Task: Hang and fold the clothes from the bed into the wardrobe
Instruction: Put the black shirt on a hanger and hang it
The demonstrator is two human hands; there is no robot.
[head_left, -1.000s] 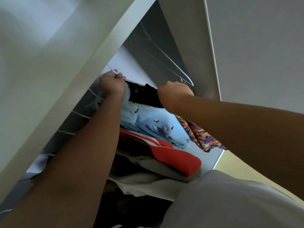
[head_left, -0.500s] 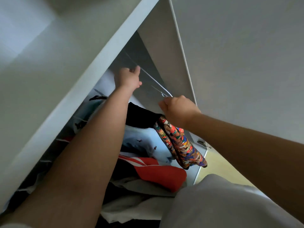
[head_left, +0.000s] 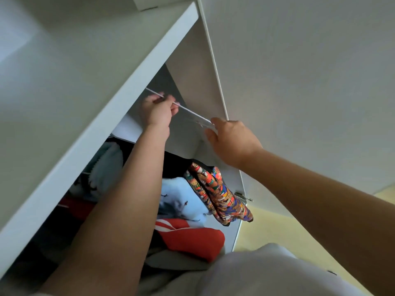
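A thin white wire hanger [head_left: 190,112] runs slantwise high inside the wardrobe [head_left: 119,99]. My left hand [head_left: 157,112] grips its wire near the upper end. My right hand [head_left: 232,139] is at the lower, hooked end, with the wire between thumb and fingers. Below the hands hang a colourful patterned garment [head_left: 218,195], a black one [head_left: 173,165] and a light blue one with small dark birds [head_left: 181,201]. A red garment with white stripes [head_left: 192,238] lies under them. My arms cover part of the hanging clothes.
The white wardrobe door [head_left: 299,92] stands open on the right, with a metal hinge [head_left: 241,196] at its edge. More pale and dark clothes [head_left: 171,261] are piled below the red one. A yellowish floor [head_left: 267,227] shows at the lower right.
My left hand has gone from reaching up with open fingers to gripping the hanger wire. My right hand has risen above the colourful garment, which now hangs free of it.
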